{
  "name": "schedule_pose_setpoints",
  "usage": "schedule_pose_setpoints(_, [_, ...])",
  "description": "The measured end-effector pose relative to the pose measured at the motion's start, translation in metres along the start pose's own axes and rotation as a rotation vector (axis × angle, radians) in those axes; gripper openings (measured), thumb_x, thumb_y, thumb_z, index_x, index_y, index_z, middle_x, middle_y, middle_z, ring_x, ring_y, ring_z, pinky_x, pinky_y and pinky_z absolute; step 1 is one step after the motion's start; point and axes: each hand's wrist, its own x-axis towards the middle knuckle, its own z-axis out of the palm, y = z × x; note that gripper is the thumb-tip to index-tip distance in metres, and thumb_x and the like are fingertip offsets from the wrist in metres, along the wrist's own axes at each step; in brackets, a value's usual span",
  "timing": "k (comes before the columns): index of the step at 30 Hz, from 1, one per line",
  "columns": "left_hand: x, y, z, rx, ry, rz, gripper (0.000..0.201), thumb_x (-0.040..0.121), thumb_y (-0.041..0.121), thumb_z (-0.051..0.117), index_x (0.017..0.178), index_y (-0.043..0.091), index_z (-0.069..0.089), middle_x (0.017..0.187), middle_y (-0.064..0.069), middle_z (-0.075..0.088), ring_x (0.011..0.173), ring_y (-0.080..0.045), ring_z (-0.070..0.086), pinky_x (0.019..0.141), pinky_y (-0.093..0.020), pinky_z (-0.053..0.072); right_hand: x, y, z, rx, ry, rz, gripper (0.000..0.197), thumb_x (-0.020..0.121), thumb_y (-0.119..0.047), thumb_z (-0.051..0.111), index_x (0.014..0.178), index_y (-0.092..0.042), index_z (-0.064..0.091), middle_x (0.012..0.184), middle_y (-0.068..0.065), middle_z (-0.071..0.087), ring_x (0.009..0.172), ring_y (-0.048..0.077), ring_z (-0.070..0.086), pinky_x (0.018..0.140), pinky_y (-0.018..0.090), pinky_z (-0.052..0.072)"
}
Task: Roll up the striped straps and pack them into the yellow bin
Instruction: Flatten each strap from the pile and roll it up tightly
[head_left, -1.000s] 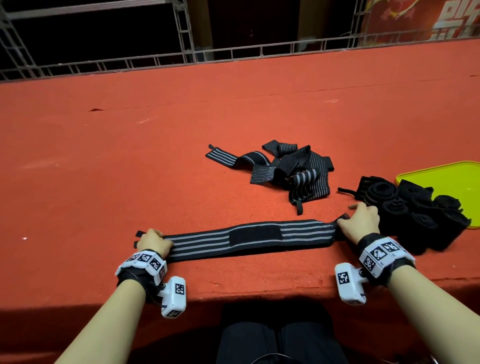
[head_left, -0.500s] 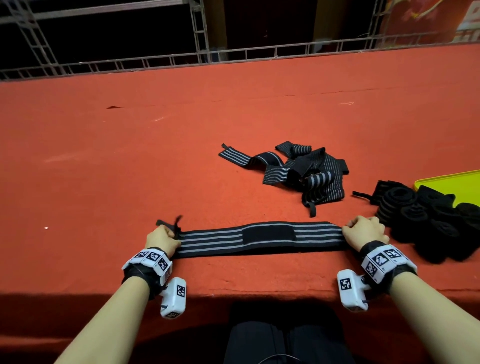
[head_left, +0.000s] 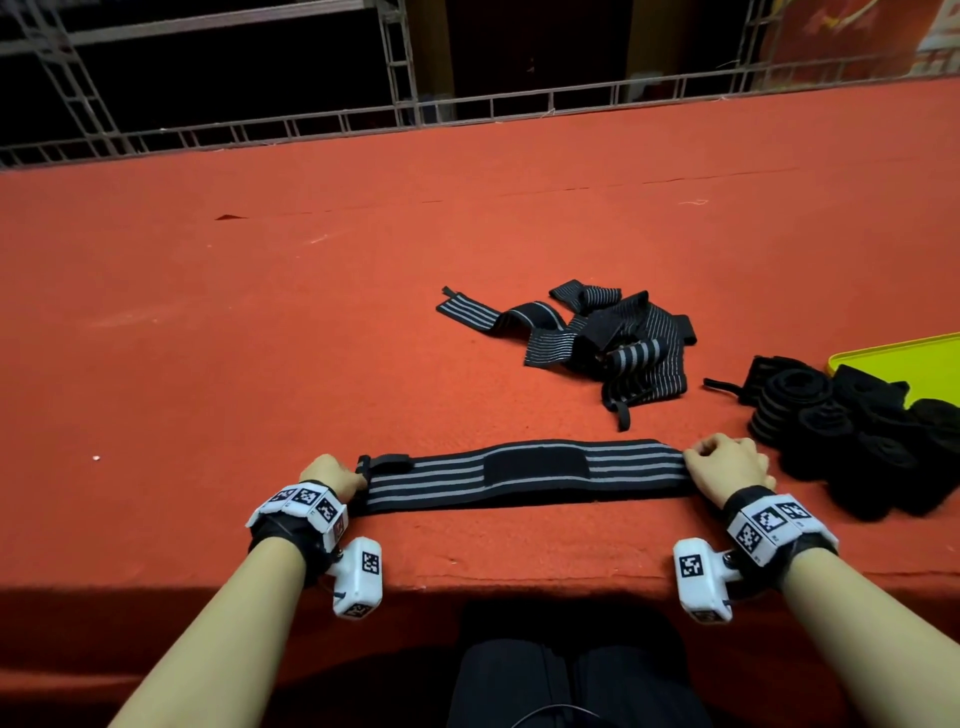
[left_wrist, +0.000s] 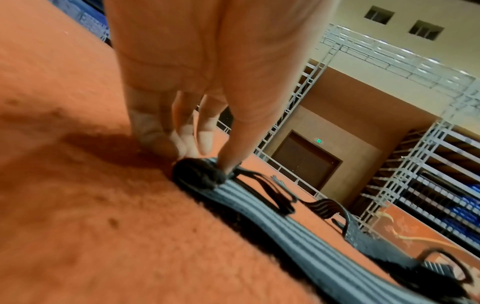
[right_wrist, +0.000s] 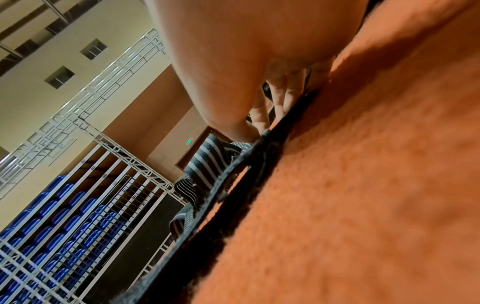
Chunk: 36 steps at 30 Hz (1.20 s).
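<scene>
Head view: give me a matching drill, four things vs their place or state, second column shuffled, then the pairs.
Things:
1. flat strap
2. loose straps
3. rolled straps
4. bin

States:
A. yellow, at the right edge
B. tangled heap mid-table
C. stretched between left hand and right hand
D. black coils in front of the bin

Pairs: 1-C, 2-B, 3-D, 4-A

- left hand (head_left: 332, 475) moved inward along the strap (head_left: 524, 472), its end now folded over into a small starting roll, loop tab lying on the stripes
- flat strap length shorter vs 1 s ago
- right hand (head_left: 727, 466) shifted slightly left
</scene>
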Motion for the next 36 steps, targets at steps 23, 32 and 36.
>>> schedule_pose_setpoints(23, [-0.007, 0.032, 0.017, 0.097, -0.005, 0.086, 0.029, 0.088, 0.019, 0.055, 0.099, -0.005, 0.066, 0.101, -0.022, 0.068, 0.096, -0.037, 0.063, 0.070, -0.031, 0.044, -0.002, 0.010, 0.002, 0.113, -0.004, -0.031, 0.007, 0.086, -0.035, 0.055, 0.087, -0.029, 0.058, 0.126, 0.006, 0.046, 0.121, 0.033, 0.039, 0.103, 0.037, 0.027])
schedule_pose_setpoints(32, [-0.002, 0.018, 0.014, -0.082, -0.078, 0.002, 0.046, 0.080, 0.031, 0.073, 0.052, 0.012, 0.042, 0.054, -0.004, 0.046, 0.052, -0.021, 0.042, 0.049, -0.029, 0.029, -0.004, 0.013, 0.002, 0.126, 0.005, -0.039, 0.006, 0.086, -0.034, 0.054, 0.086, -0.029, 0.058, 0.128, 0.006, 0.046, 0.122, 0.033, 0.039, 0.104, 0.037, 0.027])
schedule_pose_setpoints(36, [-0.010, 0.032, 0.017, -0.030, -0.013, 0.043, 0.033, 0.078, 0.024, 0.074, 0.069, 0.011, 0.044, 0.065, -0.003, 0.048, 0.064, -0.022, 0.045, 0.054, -0.029, 0.030, -0.003, 0.013, 0.002, 0.131, 0.012, -0.043, 0.007, 0.086, -0.034, 0.054, 0.085, -0.029, 0.058, 0.129, 0.006, 0.047, 0.122, 0.033, 0.040, 0.104, 0.039, 0.027])
